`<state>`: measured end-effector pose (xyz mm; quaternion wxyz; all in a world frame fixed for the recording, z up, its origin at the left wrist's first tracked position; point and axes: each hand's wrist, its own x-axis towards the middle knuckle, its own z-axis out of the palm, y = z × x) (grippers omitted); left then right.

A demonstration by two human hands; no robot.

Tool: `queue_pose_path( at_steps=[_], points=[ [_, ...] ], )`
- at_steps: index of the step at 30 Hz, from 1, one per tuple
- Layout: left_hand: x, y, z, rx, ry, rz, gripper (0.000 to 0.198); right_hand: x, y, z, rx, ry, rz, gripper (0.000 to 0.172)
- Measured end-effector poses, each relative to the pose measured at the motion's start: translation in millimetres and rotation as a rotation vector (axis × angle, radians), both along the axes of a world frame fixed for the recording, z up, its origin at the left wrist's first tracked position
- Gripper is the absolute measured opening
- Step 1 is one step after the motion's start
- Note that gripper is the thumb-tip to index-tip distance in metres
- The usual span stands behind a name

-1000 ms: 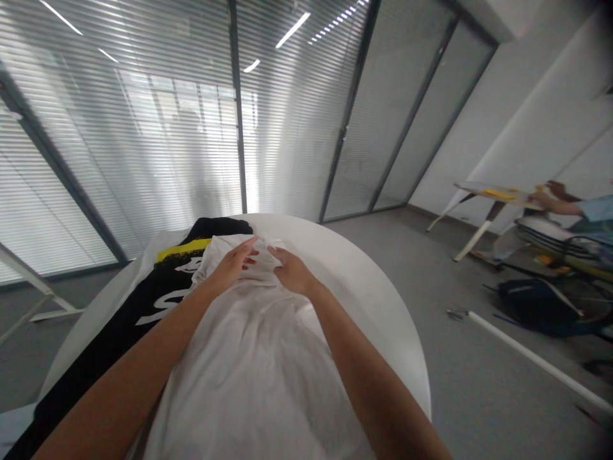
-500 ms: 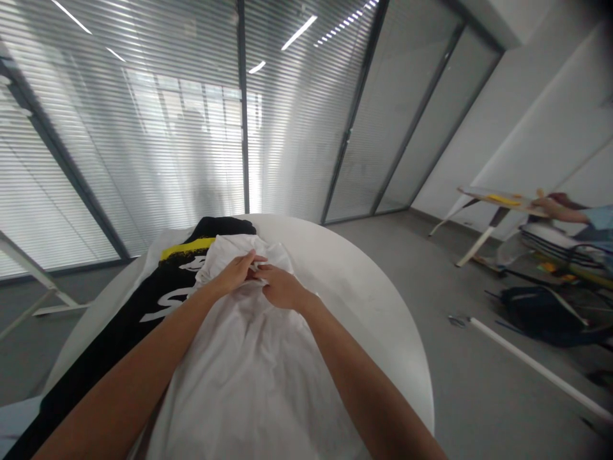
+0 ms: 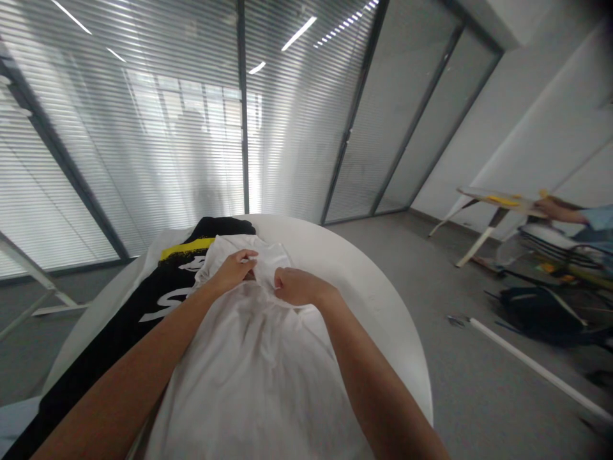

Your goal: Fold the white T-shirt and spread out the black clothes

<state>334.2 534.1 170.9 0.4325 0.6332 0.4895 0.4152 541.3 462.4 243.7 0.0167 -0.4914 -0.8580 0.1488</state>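
Right now your left hand (image 3: 233, 269) sits at the far end of a white fabric garment (image 3: 249, 377), its fingers curled down over the cloth and closed on a gathered fold near the top edge. Your right hand (image 3: 299, 287) is just beside it, knuckles up, its fingers bent under and pinching the same bunched fabric. Both hands are nearly closed and have hold of the cloth, though the folds hide exactly where your fingertips meet it. The garment lies spread along a round white table (image 3: 373, 300), running from under your forearms toward the far rim, with its top bunched between your hands. Touching it on your left lies a black garment (image 3: 175, 281) with a yellow band and white lettering. Off to your right, well apart from you, a co-worker's hand (image 3: 558, 211) in a pale blue sleeve (image 3: 598, 217) reaches over a folding table (image 3: 498, 199) with yellow items on it. On the grey floor nearby lie a dark backpack (image 3: 539, 306) and a long white tube (image 3: 531, 364)
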Motion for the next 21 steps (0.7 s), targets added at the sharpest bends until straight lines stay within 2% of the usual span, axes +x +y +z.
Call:
queue_pose_path(
  at_steps=[3,6,7,12,16,21],
  points=[
    [0.3,-2.6,2.8,-0.006,-0.009,0.022,0.046,1.2,-2.8,-1.0,-0.073,-0.132,-0.034,0.035],
    [2.8,-9.2,11.0,-0.027,0.048,0.046,0.052,-2.0,-4.3,-7.5,-0.081,-0.154,-0.032,0.053],
    [3.8,-11.3,13.5,-0.036,0.073,0.061,0.053,-3.4,-4.5,-9.5,-0.066,-0.151,-0.029,0.052],
    [5.5,-16.0,20.2,-0.041,0.136,0.099,0.063,-6.9,-2.5,-11.3,0.016,-0.098,0.004,0.026],
    [0.9,-13.9,22.2,-0.023,0.158,0.127,0.065,-13.7,-2.1,-6.3,0.055,0.001,0.015,0.020],
    [-17.9,-3.4,26.4,-0.013,0.088,0.184,0.065,-45.1,-13.5,-7.8,0.139,0.186,0.014,0.019]
  ],
)
